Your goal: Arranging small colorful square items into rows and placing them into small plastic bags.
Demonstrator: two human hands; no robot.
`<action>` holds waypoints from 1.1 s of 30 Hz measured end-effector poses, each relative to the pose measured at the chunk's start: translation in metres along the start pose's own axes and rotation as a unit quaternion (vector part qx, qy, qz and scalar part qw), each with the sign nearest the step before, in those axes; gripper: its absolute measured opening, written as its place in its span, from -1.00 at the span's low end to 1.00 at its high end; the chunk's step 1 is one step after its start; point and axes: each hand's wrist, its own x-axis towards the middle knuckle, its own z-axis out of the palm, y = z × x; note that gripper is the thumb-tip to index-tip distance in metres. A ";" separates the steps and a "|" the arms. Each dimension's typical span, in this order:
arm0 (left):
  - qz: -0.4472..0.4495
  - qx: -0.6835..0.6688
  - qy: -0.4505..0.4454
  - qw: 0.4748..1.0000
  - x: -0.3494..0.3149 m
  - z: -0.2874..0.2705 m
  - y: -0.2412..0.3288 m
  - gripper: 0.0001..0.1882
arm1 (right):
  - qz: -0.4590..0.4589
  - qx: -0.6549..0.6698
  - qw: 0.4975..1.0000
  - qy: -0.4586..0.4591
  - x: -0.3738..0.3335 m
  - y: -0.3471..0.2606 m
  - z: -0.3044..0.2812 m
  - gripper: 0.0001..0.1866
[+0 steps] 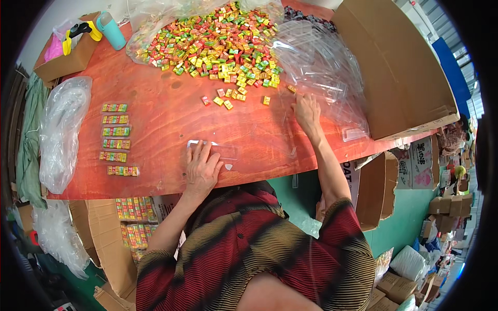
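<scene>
My left hand [201,168] lies over one end of a clear plastic tray [224,150] near the table's front edge, its fingers stretched out and slightly apart. A small white piece [228,167] lies beside the tray. Farther right, my right hand [308,115] reaches over the table with thumb and fingers apart, just short of a small yellow box [291,89]. Its fingertips are close to a pile of clear plastic trays [321,62]. Several small boxes [228,94] lie loose in front of a big heap of red, yellow and green boxes [218,41].
At left, several filled trays [115,131] form a column beside a clear plastic bag [65,135]. A teal bottle [111,31] and an open carton [67,57] stand far left. A large cardboard box [394,67] borders the right. Below the table, a carton holds packed trays [136,208].
</scene>
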 end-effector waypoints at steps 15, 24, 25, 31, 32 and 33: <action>-0.006 -0.001 0.005 1.000 -0.001 0.002 -0.002 -0.78 | -0.134 0.067 0.988 0.046 0.001 0.002 0.009 -0.72; -0.001 0.004 0.002 1.000 -0.001 0.002 -0.003 -0.78 | -0.067 -0.019 0.988 0.136 0.003 0.011 0.003 -0.88; -0.001 0.005 0.002 1.000 -0.001 0.002 -0.003 -0.78 | -0.030 -0.065 0.987 0.146 0.002 0.009 0.001 -0.87; -0.010 0.000 -0.004 1.000 0.001 0.000 -0.002 -0.79 | -0.083 -0.007 0.977 0.199 -0.005 -0.020 -0.009 -0.86; -0.009 -0.002 0.002 1.000 0.001 0.001 -0.002 -0.79 | -0.084 -0.005 0.977 0.198 -0.009 -0.024 -0.009 -0.86; -0.008 -0.004 0.007 1.000 0.001 0.001 -0.002 -0.79 | -0.112 0.045 0.983 0.137 -0.012 -0.029 -0.008 -0.83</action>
